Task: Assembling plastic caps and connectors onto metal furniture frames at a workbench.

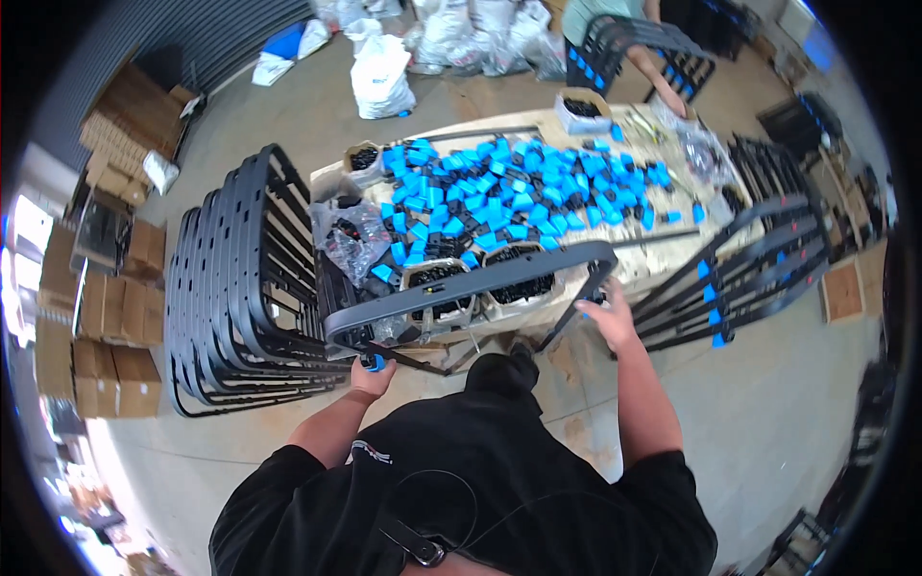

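A black metal frame (471, 286) with rounded corners stands upright in front of me, against the near side of the table. Below its left corner, my left hand (372, 378) is closed on a small blue-and-black plastic piece (374, 363). My right hand (616, 321) is at the frame's right side, fingers curled around its bar; a bit of blue shows by the fingertips. Many similar blue-and-black plastic pieces (519, 187) lie heaped on the wooden table (663, 245) beyond the frame.
Black frames (226, 278) stand in a row on the left; more frames (759, 259) with blue pieces are at right. Open containers of black parts (437, 278) sit along the near table edge. Across the table, another person (653, 72) handles a frame. Cardboard boxes (125, 307) stand far left.
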